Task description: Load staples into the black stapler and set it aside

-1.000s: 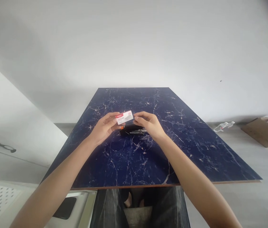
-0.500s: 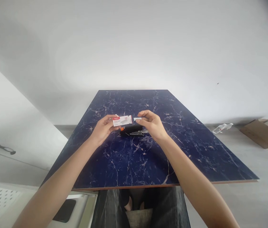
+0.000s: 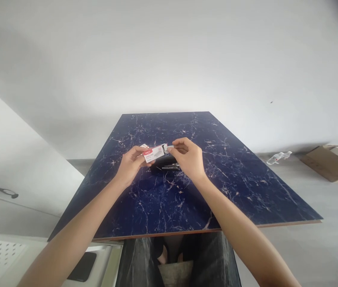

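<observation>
A small red and white box (image 3: 153, 154) is gripped between the fingers of my left hand (image 3: 131, 164), its open end facing right. My right hand (image 3: 189, 158) pinches a small whitish-grey piece (image 3: 169, 148) at that open end; the piece looks like a strip of staples, but it is too small to be sure. Below the box, a black stapler (image 3: 165, 162) lies on the dark blue marbled table (image 3: 174, 207), partly hidden by the box and my hands.
A clear plastic bottle (image 3: 279, 158) and an open cardboard box (image 3: 330, 162) are on the floor to the right. A white cabinet with a dark handle (image 3: 3, 191) stands at the left.
My right hand has moved slightly left, bringing the small piece to the box's open end. The box is now tilted, with its right end higher.
</observation>
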The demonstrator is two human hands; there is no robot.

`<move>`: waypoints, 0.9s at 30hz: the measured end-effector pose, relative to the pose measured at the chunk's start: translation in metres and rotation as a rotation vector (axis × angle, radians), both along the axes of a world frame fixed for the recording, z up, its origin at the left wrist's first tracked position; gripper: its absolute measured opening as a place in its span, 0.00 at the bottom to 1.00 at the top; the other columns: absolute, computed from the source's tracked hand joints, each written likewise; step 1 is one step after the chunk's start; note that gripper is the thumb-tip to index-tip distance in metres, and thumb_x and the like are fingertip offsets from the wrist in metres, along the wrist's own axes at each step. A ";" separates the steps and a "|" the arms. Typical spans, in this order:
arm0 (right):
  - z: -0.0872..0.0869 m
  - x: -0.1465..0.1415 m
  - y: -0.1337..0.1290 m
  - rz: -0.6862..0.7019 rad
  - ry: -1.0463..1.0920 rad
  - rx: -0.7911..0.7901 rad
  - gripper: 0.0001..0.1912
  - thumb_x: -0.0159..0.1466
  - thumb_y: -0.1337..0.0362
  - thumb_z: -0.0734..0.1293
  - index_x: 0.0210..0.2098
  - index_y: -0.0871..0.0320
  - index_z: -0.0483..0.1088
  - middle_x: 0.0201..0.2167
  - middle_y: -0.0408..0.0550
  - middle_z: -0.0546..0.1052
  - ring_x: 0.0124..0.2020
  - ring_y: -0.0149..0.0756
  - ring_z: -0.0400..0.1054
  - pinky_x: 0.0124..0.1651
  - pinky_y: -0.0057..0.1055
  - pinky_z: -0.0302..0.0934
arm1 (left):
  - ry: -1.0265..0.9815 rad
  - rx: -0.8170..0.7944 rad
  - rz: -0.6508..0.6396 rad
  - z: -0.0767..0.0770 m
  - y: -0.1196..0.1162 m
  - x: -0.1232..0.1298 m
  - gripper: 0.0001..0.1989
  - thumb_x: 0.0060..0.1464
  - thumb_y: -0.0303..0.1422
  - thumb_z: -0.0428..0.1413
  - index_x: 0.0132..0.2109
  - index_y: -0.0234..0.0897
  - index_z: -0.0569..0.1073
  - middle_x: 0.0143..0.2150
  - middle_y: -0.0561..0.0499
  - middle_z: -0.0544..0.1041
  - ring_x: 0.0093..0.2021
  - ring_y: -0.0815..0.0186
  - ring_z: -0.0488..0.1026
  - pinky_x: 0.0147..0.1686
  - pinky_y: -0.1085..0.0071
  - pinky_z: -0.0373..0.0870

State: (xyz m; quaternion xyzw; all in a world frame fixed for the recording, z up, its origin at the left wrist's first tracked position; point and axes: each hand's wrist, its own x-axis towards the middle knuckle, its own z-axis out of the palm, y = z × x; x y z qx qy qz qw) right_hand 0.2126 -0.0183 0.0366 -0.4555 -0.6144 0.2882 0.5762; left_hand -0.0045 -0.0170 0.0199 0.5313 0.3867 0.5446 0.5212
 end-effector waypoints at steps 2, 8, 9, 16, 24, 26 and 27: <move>0.001 0.000 -0.001 -0.017 0.000 0.014 0.12 0.59 0.55 0.73 0.38 0.53 0.74 0.38 0.50 0.79 0.39 0.42 0.75 0.48 0.43 0.72 | 0.016 0.015 0.004 0.000 -0.001 0.002 0.14 0.51 0.39 0.67 0.42 0.37 0.75 0.48 0.45 0.81 0.36 0.61 0.81 0.35 0.66 0.78; 0.003 -0.002 -0.005 0.016 -0.058 0.086 0.08 0.62 0.56 0.70 0.37 0.53 0.75 0.39 0.49 0.78 0.40 0.41 0.74 0.49 0.42 0.71 | -0.043 0.014 -0.014 -0.001 -0.001 0.004 0.13 0.53 0.38 0.66 0.42 0.38 0.74 0.47 0.46 0.80 0.35 0.63 0.81 0.35 0.67 0.77; 0.003 -0.002 -0.005 0.024 -0.067 0.102 0.08 0.62 0.56 0.70 0.36 0.52 0.75 0.39 0.48 0.78 0.40 0.41 0.74 0.49 0.42 0.72 | -0.053 0.007 -0.025 -0.001 -0.001 0.004 0.13 0.53 0.38 0.66 0.42 0.38 0.74 0.46 0.46 0.80 0.35 0.63 0.81 0.35 0.68 0.76; 0.005 0.001 -0.003 -0.008 -0.050 0.097 0.09 0.62 0.54 0.70 0.37 0.52 0.75 0.38 0.49 0.79 0.40 0.42 0.74 0.48 0.43 0.72 | -0.080 -0.016 -0.054 0.001 -0.003 -0.001 0.11 0.54 0.37 0.65 0.43 0.40 0.74 0.46 0.48 0.81 0.36 0.65 0.80 0.32 0.72 0.74; -0.001 -0.001 0.000 0.064 -0.062 0.050 0.07 0.61 0.56 0.71 0.34 0.52 0.76 0.36 0.47 0.80 0.38 0.41 0.75 0.47 0.42 0.71 | -0.029 -0.038 -0.106 -0.001 -0.005 0.003 0.13 0.54 0.38 0.65 0.44 0.40 0.73 0.49 0.46 0.80 0.38 0.63 0.80 0.35 0.68 0.77; -0.002 -0.001 0.001 0.103 -0.025 0.022 0.08 0.61 0.55 0.71 0.35 0.52 0.76 0.37 0.47 0.80 0.39 0.41 0.75 0.48 0.41 0.71 | -0.057 -0.039 -0.099 -0.002 -0.004 0.003 0.13 0.55 0.38 0.65 0.44 0.40 0.73 0.48 0.47 0.80 0.38 0.63 0.80 0.35 0.69 0.76; -0.002 -0.001 0.002 0.114 0.001 0.007 0.08 0.61 0.55 0.71 0.36 0.52 0.76 0.38 0.46 0.80 0.40 0.40 0.75 0.48 0.40 0.70 | -0.076 -0.043 -0.102 -0.003 -0.004 0.003 0.13 0.55 0.37 0.65 0.44 0.40 0.73 0.48 0.47 0.80 0.38 0.63 0.80 0.35 0.69 0.76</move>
